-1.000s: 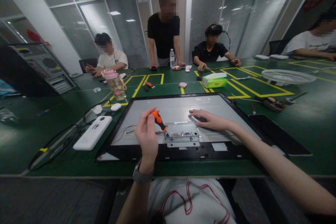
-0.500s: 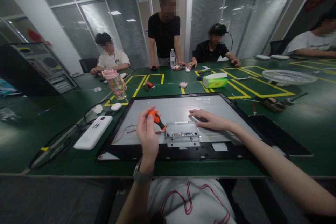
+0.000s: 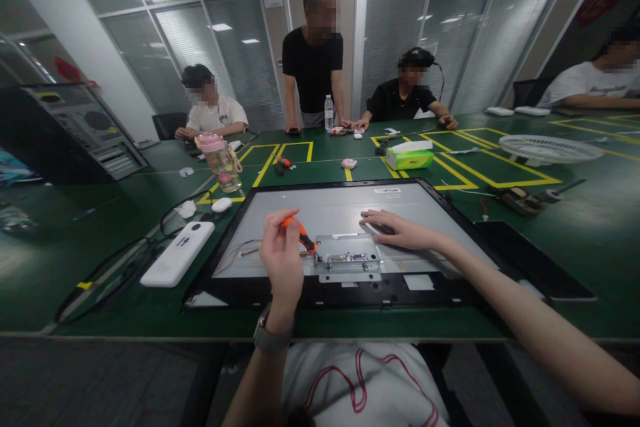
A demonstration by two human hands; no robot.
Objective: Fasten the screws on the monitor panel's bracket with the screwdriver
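My left hand [image 3: 283, 253] is wrapped round the handle of an orange and black screwdriver [image 3: 303, 238]. Its tip points down at the left end of a metal bracket [image 3: 350, 248] with video ports along its front; whether it touches a screw is too small to tell. The bracket sits on the silver back of a flat display panel [image 3: 320, 203] with a black frame, lying on the table. My right hand [image 3: 400, 228] lies flat on the panel, right of the bracket, fingers stretched out. Thin wires [image 3: 240, 250] run out on the panel's left side.
A white power bank [image 3: 179, 255] and black cables [image 3: 107, 280] lie to the left, near a pink-lidded bottle [image 3: 219, 163]. Right of the panel are a dark tablet-like slab [image 3: 533, 260] and a tool [image 3: 525, 199]. Behind stands a green tissue pack [image 3: 410, 156]. Several people are across the table.
My left hand has turned slightly round the screwdriver, and the handle has dipped a little. My right hand has stayed in place on the panel.
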